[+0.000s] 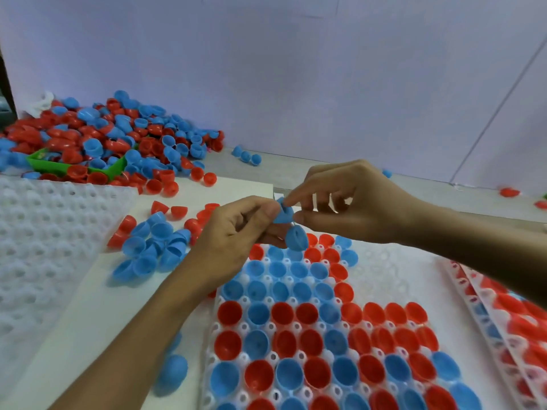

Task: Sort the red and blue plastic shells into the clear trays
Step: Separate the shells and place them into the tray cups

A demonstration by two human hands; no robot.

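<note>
Head view: two bare hands meet above a clear tray [381,270] partly filled with red and blue shells. The left hand [236,232] curls round a blue shell [297,238]; the right hand [349,199] pinches a second blue shell [283,213] just above it. A loose cluster of shells [151,247] lies left of the tray, a big heap [100,137] behind.

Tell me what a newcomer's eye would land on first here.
Probably both hands, left hand and right hand, pinching nested blue shells at centre, above the clear tray, which is partly filled with red and blue shells. Next, the big mixed pile at far left.
</note>
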